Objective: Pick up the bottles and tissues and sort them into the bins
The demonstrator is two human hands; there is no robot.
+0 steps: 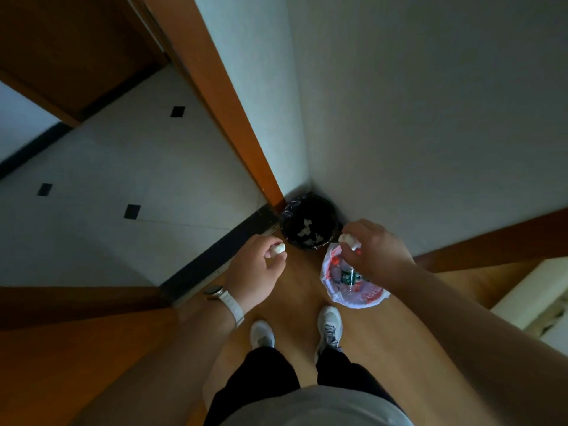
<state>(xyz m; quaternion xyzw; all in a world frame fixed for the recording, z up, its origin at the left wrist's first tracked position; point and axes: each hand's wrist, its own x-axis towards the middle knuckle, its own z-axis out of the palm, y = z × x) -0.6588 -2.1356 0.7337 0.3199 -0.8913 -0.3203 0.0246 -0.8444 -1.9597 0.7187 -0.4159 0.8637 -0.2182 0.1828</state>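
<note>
White tissue (pixel 278 250) pinched in left hand (pixel 256 272) | second tissue (pixel 348 239) pinched in right hand (pixel 376 252)

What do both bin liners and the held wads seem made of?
Black liner: thin glossy plastic film, by its crinkled shiny rim. White liner: likely thin translucent plastic, red showing through. Left wad and right wad: probably crumpled matte tissue paper.

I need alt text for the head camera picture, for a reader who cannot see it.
A person's left hand holds a crumpled tissue and the right hand another tissue, beside a black bin containing tissues and a white-lined bin containing bottles.
</note>
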